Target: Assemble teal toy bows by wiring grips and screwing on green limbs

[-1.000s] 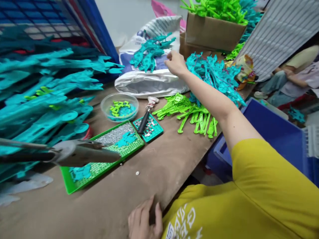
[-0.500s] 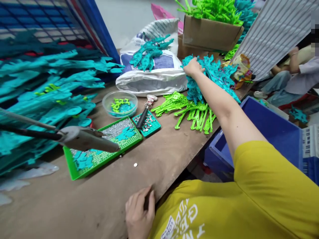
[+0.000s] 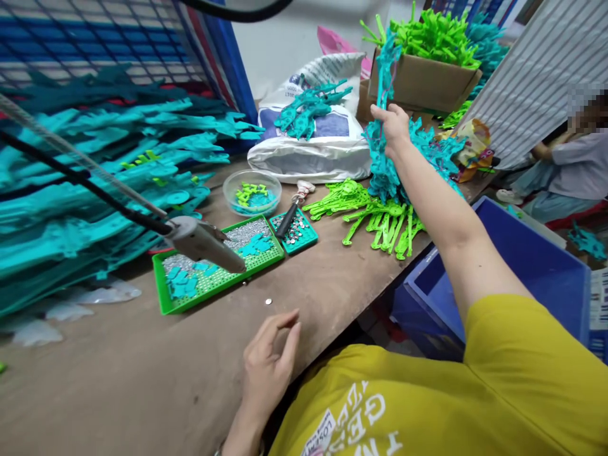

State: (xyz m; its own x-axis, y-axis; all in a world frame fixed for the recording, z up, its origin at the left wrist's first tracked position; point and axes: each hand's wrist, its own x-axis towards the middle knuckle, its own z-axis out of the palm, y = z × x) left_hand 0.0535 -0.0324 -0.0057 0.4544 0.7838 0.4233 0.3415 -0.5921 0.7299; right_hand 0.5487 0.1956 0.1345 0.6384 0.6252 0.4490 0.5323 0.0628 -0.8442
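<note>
My right hand (image 3: 392,130) is raised above the workbench, gripping a tangled bunch of teal plastic pieces (image 3: 382,168) that hangs below and rises above my fist. Under it lies a heap of lime-green plastic pieces (image 3: 375,218). My left hand (image 3: 270,358) hovers near the bench's front edge, holding nothing, with its fingers curled and apart. A small silver stud (image 3: 268,302) lies on the bench beyond those fingers. Further left sit a green perforated tray (image 3: 213,282) of silver studs and teal pieces, and a smaller teal tray (image 3: 297,232) holding studs.
A grey corded heat tool (image 3: 202,244) overhangs the green tray. Tall stacks of teal pieces (image 3: 95,190) fill the left. A glass bowl (image 3: 251,193), white sack (image 3: 308,158), and cardboard box (image 3: 422,82) stand behind. A blue crate (image 3: 498,272) sits right of the bench, beyond which a seated person (image 3: 555,171) works.
My right hand has closed on the teal bunch and lifted it off the heap. My left hand has risen from the bench edge, with its fingers spread a little.
</note>
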